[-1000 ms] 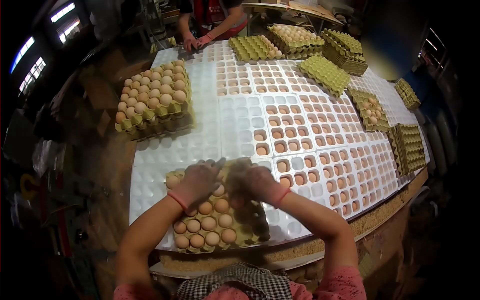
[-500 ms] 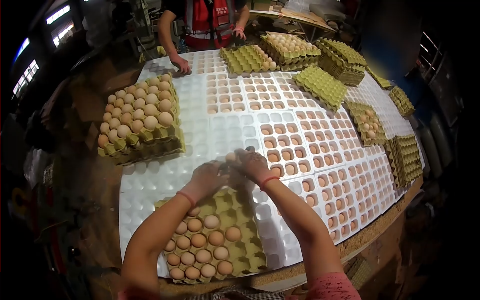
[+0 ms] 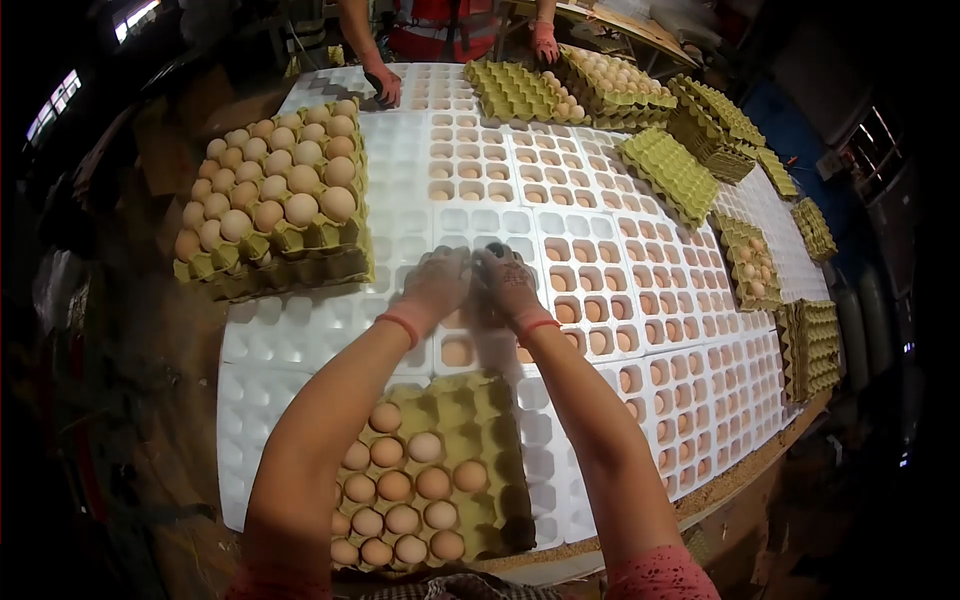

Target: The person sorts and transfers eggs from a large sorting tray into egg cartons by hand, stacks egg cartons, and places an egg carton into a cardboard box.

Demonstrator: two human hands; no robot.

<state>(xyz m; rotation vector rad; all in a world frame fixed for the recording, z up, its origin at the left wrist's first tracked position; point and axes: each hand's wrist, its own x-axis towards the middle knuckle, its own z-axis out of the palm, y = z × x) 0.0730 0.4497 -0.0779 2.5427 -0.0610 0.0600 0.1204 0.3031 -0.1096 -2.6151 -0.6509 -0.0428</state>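
Note:
My left hand and my right hand are side by side over a white foam tray near the middle of the table. Both wear thin gloves, fingers curled down into the cells; what they hold, if anything, is hidden. One egg sits in a cell just below my left hand. Between my forearms lies a green egg carton, its left part filled with brown eggs and its upper right part without eggs. More foam trays with eggs in their cells extend to the right.
Stacked cartons full of eggs stand at the left. Across the table is a person in a red vest, one gloved hand on the foam. Green cartons, some stacked, stand at the back and right.
Both my hands have moved forward from the carton onto the foam tray. An egg seen between them half a second ago no longer shows. Another egg now shows below my left hand.

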